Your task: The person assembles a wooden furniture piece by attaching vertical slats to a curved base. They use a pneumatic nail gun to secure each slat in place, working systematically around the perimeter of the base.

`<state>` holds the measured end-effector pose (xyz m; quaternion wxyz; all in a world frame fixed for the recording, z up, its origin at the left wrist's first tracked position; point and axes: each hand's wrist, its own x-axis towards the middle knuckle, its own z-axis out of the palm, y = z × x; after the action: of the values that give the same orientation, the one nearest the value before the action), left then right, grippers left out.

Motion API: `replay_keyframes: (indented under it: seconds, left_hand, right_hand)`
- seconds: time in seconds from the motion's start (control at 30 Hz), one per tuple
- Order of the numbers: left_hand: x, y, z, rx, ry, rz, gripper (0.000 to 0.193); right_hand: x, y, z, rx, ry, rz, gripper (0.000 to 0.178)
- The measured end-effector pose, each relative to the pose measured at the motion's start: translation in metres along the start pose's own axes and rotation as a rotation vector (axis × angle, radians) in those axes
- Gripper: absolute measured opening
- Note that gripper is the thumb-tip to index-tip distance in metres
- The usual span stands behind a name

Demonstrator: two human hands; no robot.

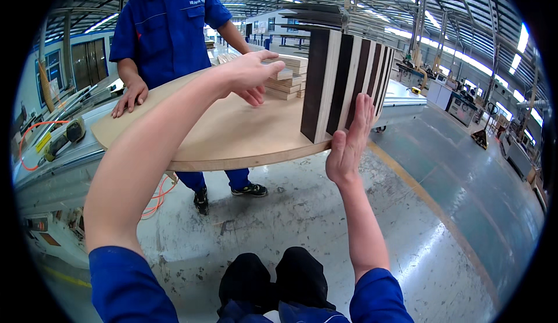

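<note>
A row of upright wooden boards (332, 85), dark brown faces alternating with pale ones, stands on the right part of a light wooden tabletop (232, 137). Against the near side of these boards my right hand (353, 137) lies flat, fingers straight and pointing up. My left hand (253, 73) reaches across the tabletop, fingers apart and holding nothing. Just beyond it is a stack of short pale wood blocks (288, 82). The left hand is close to that stack; whether it touches it I cannot tell.
Across the tabletop stands a person in blue workwear (165, 32), one hand resting on its left edge. A cordless power tool (65, 140) lies on the metal bench at left, beside an orange hose (29, 134). A pallet jack (481, 134) stands far right.
</note>
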<state>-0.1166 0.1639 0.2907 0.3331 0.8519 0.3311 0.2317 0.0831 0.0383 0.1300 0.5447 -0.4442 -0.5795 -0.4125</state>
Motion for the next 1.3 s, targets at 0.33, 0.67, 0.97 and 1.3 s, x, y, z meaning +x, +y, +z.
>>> replay_keyframes:
  seconds: [0.33, 0.67, 0.97, 1.3]
  left_hand:
    - [0.039, -0.014, 0.018, -0.568, 0.216, -0.156, 0.044]
    - [-0.105, -0.018, 0.007, -0.409, 0.086, 0.283, 0.032]
    - [-0.106, -0.011, 0.033, -0.355, 0.012, 0.271, 0.028]
    - [-0.101, -0.019, 0.033, -0.479, -0.088, 0.305, 0.032]
  right_hand:
    - [-0.052, 0.01, 0.002, -0.002, -0.08, -0.014, 0.086]
    - [-0.026, 0.01, -0.025, 0.179, 0.006, -0.024, 0.067]
    - [0.12, -0.039, -0.046, 0.398, 0.287, -0.301, 0.022]
    - [0.183, -0.059, -0.013, 0.169, -0.143, -0.465, 0.042]
